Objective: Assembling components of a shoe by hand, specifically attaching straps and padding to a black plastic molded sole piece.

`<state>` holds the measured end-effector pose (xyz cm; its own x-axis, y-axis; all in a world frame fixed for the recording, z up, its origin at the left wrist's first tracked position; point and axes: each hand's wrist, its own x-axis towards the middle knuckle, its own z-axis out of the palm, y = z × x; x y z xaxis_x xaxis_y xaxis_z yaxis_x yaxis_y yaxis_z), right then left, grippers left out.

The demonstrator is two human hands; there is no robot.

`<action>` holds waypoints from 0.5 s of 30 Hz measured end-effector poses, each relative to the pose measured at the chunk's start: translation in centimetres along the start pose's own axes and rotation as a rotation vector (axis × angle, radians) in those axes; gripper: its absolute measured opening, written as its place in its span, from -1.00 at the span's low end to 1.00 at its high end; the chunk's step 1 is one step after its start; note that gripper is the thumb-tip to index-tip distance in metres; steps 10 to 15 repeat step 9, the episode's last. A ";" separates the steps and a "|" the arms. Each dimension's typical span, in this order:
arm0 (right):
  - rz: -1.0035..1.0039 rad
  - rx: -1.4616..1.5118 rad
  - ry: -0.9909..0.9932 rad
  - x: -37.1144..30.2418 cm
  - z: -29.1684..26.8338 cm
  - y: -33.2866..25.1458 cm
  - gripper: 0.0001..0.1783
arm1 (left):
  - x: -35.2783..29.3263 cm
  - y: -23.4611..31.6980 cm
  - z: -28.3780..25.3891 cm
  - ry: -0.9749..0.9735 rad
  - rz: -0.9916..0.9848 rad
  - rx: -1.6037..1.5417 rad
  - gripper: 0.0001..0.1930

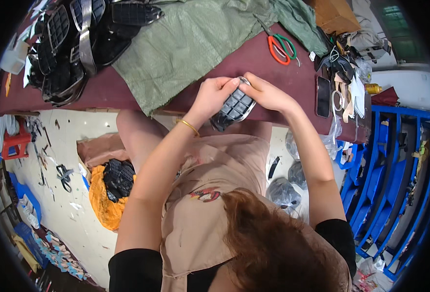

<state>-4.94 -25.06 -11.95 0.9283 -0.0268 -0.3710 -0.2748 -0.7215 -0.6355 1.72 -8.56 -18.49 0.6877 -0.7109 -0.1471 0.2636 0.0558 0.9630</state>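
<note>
Between my two hands, at the near edge of the dark red table, is a black shoe sole with a grid pattern and a silvery rim. My left hand grips its upper left side, thumb and fingers closed. On the opposite side my right hand is closed on the upper edge, its thumb close to the left one. The sole's lower end tilts down toward my lap. What the fingertips pinch behind it is hidden.
Black soles with straps are piled at the far left. A green woven sheet covers part of the table, with red-and-green-handled scissors beside it. A phone lies right; blue racks stand beyond. An orange bag sits on the floor.
</note>
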 end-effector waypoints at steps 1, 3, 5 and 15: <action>-0.036 0.401 -0.154 -0.6 -0.3 0.6 -0.65 | -0.4 0.5 0.5 0.030 -0.022 -0.040 -0.68; 0.032 1.015 -0.119 -2.2 -1.1 -0.1 -0.67 | -0.3 1.1 0.2 0.095 -0.018 -0.124 -0.67; 0.011 0.598 0.185 -0.9 1.3 0.9 -0.68 | -0.7 1.5 0.5 0.125 -0.019 -0.101 -0.68; -0.082 0.631 0.512 1.1 4.3 0.8 -0.70 | -0.5 1.9 -1.7 0.257 0.089 0.030 -0.69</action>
